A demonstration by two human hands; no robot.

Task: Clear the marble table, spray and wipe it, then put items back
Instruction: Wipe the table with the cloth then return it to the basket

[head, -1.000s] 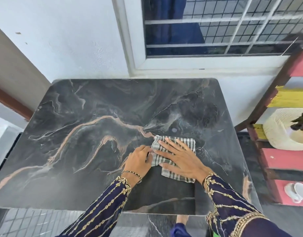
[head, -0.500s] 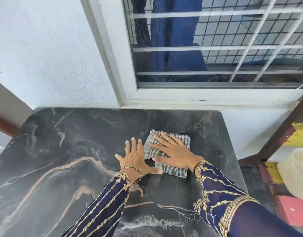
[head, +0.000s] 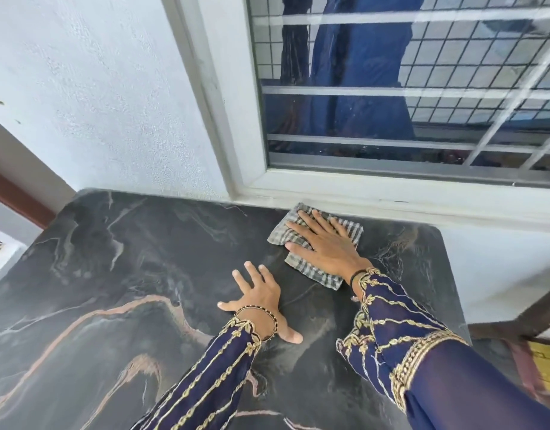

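Observation:
The dark marble table (head: pixel 118 274) with pale and pink veins fills the lower view. A folded grey checked cloth (head: pixel 311 268) lies at its far edge, just below the window sill. My right hand (head: pixel 323 243) lies flat on the cloth, fingers straight and spread, pressing it down. My left hand (head: pixel 261 296) rests flat on the bare marble, nearer to me and left of the cloth, fingers spread, not touching the cloth.
A white wall and a barred window (head: pixel 407 88) with its sill stand directly behind the table. A dark wooden shelf frame (head: pixel 528 315) with a yellow part (head: pixel 546 358) is at the right edge. Nothing but the cloth lies on the table.
My right hand has pushed the cloth away from me, from the table's middle to its far edge by the sill. My left hand let go of the cloth and now lies flat on the marble.

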